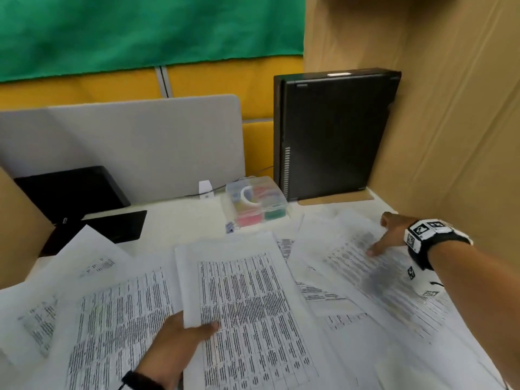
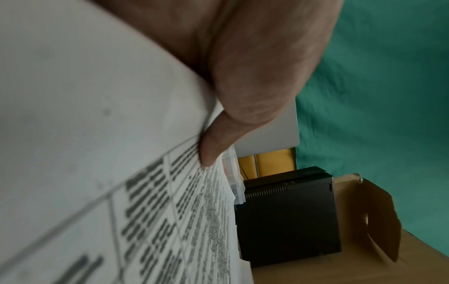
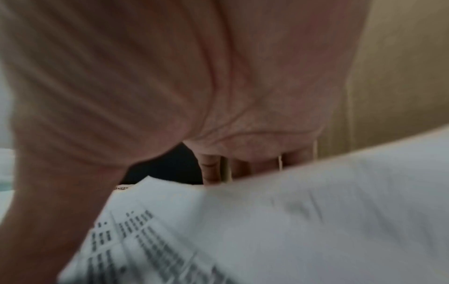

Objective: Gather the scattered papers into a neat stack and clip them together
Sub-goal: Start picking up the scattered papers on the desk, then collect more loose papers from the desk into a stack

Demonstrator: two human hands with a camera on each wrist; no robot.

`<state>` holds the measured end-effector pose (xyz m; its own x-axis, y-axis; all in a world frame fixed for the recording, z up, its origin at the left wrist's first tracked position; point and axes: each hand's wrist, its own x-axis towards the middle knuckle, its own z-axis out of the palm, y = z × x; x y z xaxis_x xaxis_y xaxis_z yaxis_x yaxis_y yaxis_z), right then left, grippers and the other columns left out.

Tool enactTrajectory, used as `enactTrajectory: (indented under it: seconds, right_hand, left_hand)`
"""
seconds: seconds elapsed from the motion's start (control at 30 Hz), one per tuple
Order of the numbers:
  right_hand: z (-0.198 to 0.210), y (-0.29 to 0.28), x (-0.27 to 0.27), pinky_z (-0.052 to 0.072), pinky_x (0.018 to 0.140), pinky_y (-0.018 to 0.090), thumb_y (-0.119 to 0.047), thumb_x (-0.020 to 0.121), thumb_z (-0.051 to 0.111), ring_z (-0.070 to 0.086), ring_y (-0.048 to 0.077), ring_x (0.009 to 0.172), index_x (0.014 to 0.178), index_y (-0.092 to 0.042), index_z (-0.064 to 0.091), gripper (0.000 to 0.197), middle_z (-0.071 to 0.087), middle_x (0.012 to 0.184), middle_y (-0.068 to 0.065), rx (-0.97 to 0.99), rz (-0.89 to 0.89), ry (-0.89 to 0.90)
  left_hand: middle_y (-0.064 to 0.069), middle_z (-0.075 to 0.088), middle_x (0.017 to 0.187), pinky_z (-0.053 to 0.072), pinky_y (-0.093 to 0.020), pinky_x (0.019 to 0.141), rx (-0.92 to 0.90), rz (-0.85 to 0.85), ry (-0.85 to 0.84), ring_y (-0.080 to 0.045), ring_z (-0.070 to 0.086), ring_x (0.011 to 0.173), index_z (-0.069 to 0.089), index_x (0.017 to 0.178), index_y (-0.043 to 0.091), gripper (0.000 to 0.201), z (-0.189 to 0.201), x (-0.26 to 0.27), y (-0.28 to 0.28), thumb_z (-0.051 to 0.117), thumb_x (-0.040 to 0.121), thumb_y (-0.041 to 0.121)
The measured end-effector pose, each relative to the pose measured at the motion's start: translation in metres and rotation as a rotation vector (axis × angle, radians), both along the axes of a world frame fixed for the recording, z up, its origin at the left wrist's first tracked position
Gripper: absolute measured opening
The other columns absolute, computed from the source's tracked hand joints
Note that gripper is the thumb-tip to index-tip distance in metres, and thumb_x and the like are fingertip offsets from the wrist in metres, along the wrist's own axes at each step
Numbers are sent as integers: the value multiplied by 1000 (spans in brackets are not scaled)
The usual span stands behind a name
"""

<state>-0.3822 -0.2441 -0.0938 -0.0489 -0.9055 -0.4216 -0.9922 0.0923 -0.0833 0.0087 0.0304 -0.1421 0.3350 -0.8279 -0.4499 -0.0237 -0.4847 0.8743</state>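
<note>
Printed sheets with tables lie scattered and overlapping across the white desk. My left hand grips the centre sheet at its lower left edge, thumb on top; the left wrist view shows that hand pinching the sheet. At the right my right hand holds the far edge of another sheet, thumb on the print. The right wrist view shows that hand with its fingers behind the blurred paper. A clear box of coloured clips stands at the back, with a small loose clip in front.
A black computer case stands upright at the back right against a cardboard wall. Black flat devices lie at the back left beside more cardboard. A grey partition closes the back.
</note>
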Motion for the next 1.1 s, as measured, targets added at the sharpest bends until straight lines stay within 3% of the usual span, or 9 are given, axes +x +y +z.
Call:
enactTrajectory:
  seconds: [0.13, 0.23, 0.33, 0.47, 0.6, 0.77, 0.87, 1.0, 1.1]
  right_hand:
    - [1, 5, -8, 49, 100, 36, -47, 60, 90, 59, 29, 125, 144, -10, 48, 101, 57, 142, 11, -80, -22, 13]
    - [32, 25, -9, 53, 87, 34, -41, 69, 83, 66, 27, 101, 124, -9, 60, 68, 69, 114, 9, -130, -40, -66]
    - [87, 58, -11, 51, 71, 28, -33, 84, 79, 68, 21, 83, 106, -13, 68, 31, 72, 93, 4, -223, -69, -269]
    - [120, 103, -14, 51, 100, 48, -40, 72, 84, 70, 31, 100, 101, -24, 72, 36, 74, 107, 6, -316, -171, -712]
    - [90, 140, 18, 54, 74, 35, -4, 89, 69, 78, 22, 80, 115, -10, 67, 27, 80, 97, 4, -139, -303, -1129]
    - [19, 175, 79, 64, 70, 35, 3, 86, 72, 78, 28, 82, 107, 2, 72, 22, 80, 98, 15, -45, -307, -1177]
    - [-14, 195, 111, 62, 69, 30, 1, 88, 71, 76, 27, 89, 113, -2, 69, 25, 76, 113, 19, 75, -270, -1172]
    - [-29, 194, 130, 58, 88, 39, -31, 75, 85, 70, 23, 104, 131, -15, 49, 69, 69, 123, 4, 61, -244, -1111]
    - [-12, 191, 132, 52, 77, 23, -32, 85, 78, 62, 11, 95, 114, -22, 51, 41, 63, 108, -9, 61, -203, -1130]
  left_hand:
    - [-12, 73, 97, 49, -33, 76, -21, 13, 13, -27, 66, 95, 67, 101, 8, 23, -10, 0, 8, 77, 81, 13]
    - [-10, 73, 98, 51, -41, 91, -42, 16, 10, -28, 66, 97, 67, 109, 6, 29, -14, 1, 10, 76, 83, 16]
    - [-10, 73, 101, 52, -35, 82, -48, 40, 26, -27, 66, 97, 66, 113, 7, 27, -14, 1, 8, 71, 89, 18]
    - [-3, 68, 105, 48, -33, 83, -68, 103, 66, -22, 62, 98, 61, 127, 8, 37, -9, -1, 9, 60, 96, 29]
    - [-13, 48, 148, 34, -43, 112, -18, 132, 69, -33, 45, 134, 43, 146, 9, 63, 1, -4, 9, 47, 98, 49]
    - [-8, 33, 160, 22, -52, 119, -54, 197, 264, -31, 32, 145, 33, 153, 25, 128, 0, 0, 7, 47, 48, 96]
    - [-5, 51, 148, 31, -45, 116, -73, 142, 235, -27, 45, 137, 49, 144, 20, 112, -2, -2, 9, 65, 54, 85]
    - [-5, 77, 107, 55, -33, 87, -77, 2, 96, -21, 71, 97, 70, 113, 13, 63, -6, -6, 15, 90, 57, 34]
    - [-3, 76, 105, 54, -39, 94, -110, 18, 93, -22, 70, 100, 69, 113, 13, 56, -1, -9, 19, 89, 61, 22]
